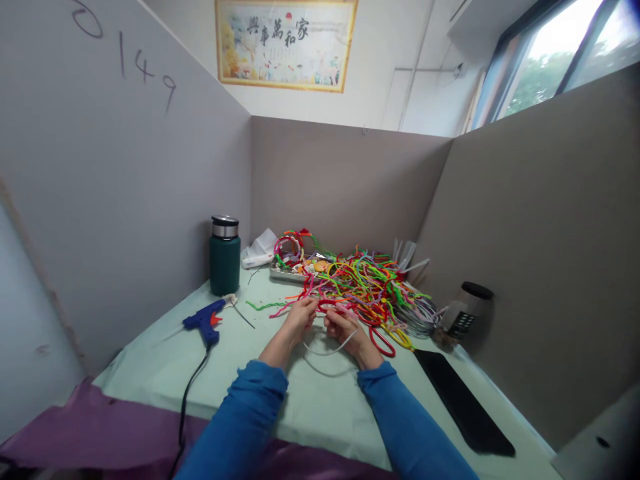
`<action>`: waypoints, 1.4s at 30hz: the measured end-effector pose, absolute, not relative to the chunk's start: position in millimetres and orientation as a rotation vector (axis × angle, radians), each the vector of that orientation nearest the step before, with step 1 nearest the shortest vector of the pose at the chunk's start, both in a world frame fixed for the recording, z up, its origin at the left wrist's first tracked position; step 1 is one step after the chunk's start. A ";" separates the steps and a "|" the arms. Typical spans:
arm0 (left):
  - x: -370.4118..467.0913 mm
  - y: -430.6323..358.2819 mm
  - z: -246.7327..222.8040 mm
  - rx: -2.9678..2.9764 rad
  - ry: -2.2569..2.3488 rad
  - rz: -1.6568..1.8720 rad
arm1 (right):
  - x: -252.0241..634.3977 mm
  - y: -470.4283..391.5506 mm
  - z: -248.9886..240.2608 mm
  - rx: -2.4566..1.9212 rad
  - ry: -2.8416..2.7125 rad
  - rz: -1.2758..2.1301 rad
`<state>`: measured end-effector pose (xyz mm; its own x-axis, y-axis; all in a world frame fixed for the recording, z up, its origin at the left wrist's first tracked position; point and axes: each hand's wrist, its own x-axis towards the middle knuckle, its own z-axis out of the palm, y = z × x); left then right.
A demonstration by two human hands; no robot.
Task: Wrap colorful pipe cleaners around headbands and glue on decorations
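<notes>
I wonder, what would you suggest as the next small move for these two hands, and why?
Perhaps the right hand should guide the red strand around the white loop, since that hand and the left hand both pinch close to the strand, and the loop's lower curve looks bare.

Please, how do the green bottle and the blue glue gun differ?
The bottle stands upright, while the glue gun lies on its side. The bottle is dark green, the glue gun blue. The glue gun has a cable; the bottle has none. Both are on the pale tablecloth.
</notes>
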<state>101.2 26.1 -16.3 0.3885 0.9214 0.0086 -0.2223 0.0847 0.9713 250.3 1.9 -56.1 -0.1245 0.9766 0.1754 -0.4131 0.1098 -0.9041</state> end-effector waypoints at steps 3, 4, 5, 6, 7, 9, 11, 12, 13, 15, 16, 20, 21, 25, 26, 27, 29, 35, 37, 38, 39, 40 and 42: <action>102.7 27.3 -18.0 1.226 0.836 1.047 | 250.2 1.5 -57.4 -0.687 -1.087 1.444; 103.5 27.9 -18.6 1.261 0.861 1.063 | 250.2 1.3 -57.2 -0.674 -1.091 1.457; 104.3 28.5 -19.3 1.304 0.876 1.076 | 250.2 1.1 -56.8 -0.660 -1.094 1.469; 105.1 29.1 -20.0 1.349 0.875 1.089 | 250.3 1.0 -56.4 -0.649 -1.094 1.481; 105.9 29.6 -20.6 1.394 0.859 1.100 | 250.4 1.1 -56.0 -0.641 -1.090 1.490; 107.1 30.7 -21.5 1.472 0.798 1.103 | 250.6 1.4 -55.1 -0.641 -1.075 1.498; 107.6 31.6 -22.1 1.527 0.743 1.100 | 250.4 1.2 -54.0 -0.645 -1.062 1.491; 107.6 31.9 -22.3 1.544 0.729 1.101 | 250.2 0.8 -53.1 -0.646 -1.058 1.485; 107.5 32.3 -22.5 1.553 0.733 1.104 | 249.9 0.0 -52.1 -0.648 -1.057 1.482; 107.0 32.7 -23.0 1.549 0.783 1.113 | 249.3 -2.1 -49.9 -0.659 -1.060 1.487; 106.7 32.7 -23.1 1.538 0.817 1.114 | 249.2 -3.3 -48.9 -0.672 -1.063 1.498; 105.1 32.0 -22.6 1.454 0.909 1.072 | 250.2 -5.6 -47.7 -0.747 -1.075 1.524; 104.6 31.7 -21.9 1.427 0.924 1.054 | 250.9 -4.9 -48.3 -0.767 -1.076 1.507; 101.8 30.2 -17.3 1.298 0.968 0.955 | 254.1 1.8 -51.5 -0.820 -1.009 1.375; 101.0 29.7 -15.9 1.270 0.970 0.925 | 254.9 3.7 -51.9 -0.825 -0.974 1.340; 100.3 29.1 -14.7 1.249 0.972 0.897 | 255.7 5.4 -52.0 -0.827 -0.945 1.307; 99.1 27.7 -12.7 1.233 0.976 0.849 | 256.6 6.9 -50.9 -0.835 -0.921 1.263; 97.8 23.0 -11.0 1.298 0.952 0.693 | 253.3 -2.8 -44.8 -0.853 -1.058 1.195; 98.2 21.7 -11.3 1.315 0.939 0.659 | 251.4 -6.1 -44.9 -0.836 -1.079 1.164; 98.7 21.0 -11.6 1.319 0.935 0.650 | 250.7 -6.7 -45.3 -0.830 -1.078 1.154; 99.2 20.4 -11.9 1.323 0.924 0.645 | 250.2 -6.5 -45.8 -0.834 -1.073 1.147; 99.9 19.9 -12.3 1.328 0.906 0.643 | 250.0 -5.4 -46.3 -0.849 -1.072 1.140; 101.4 19.3 -13.4 1.342 0.858 0.643 | 250.8 -1.3 -47.0 -0.904 -1.095 1.103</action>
